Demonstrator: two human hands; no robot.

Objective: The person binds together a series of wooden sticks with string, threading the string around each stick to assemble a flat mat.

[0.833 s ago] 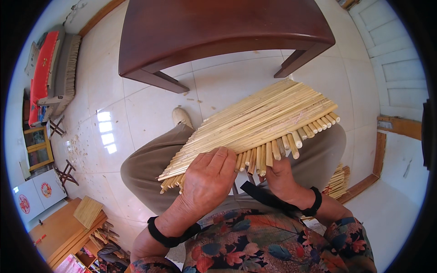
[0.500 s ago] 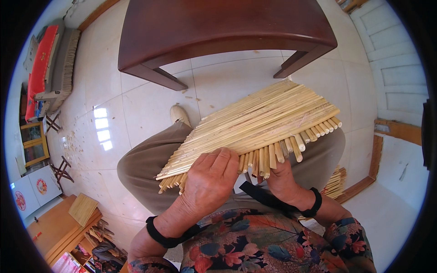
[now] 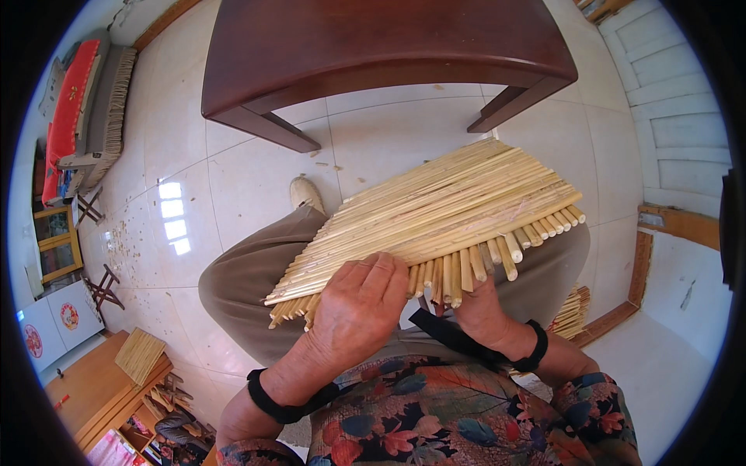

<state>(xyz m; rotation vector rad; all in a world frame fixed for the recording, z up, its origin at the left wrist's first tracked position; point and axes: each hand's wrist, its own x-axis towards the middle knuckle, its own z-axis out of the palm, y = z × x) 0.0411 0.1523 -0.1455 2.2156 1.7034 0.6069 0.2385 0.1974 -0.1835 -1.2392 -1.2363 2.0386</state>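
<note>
Across my lap lies a slanted mat of straw-coloured stalks [image 3: 435, 206] laid side by side, with a second layer of stalk ends sticking out along its near edge. My left hand [image 3: 359, 299] is closed over that near edge, knuckles up, its fingertips out of sight behind the mat. To its right, my right hand [image 3: 486, 314] grips the stalk ends from below; its fingers are mostly hidden under them. A small dark sliver shows between the two hands. A black band circles each wrist, and a loose black strap [image 3: 447, 334] lies between my arms.
A dark red wooden table or stool [image 3: 388, 46] stands just beyond the mat. More stalks [image 3: 573, 314] lie by my right side. At lower left, a small finished-looking mat [image 3: 140, 356] rests on a wooden cabinet [image 3: 93, 388]. Scraps dot the tiled floor [image 3: 256, 182]; a sofa [image 3: 101, 101] stands far left.
</note>
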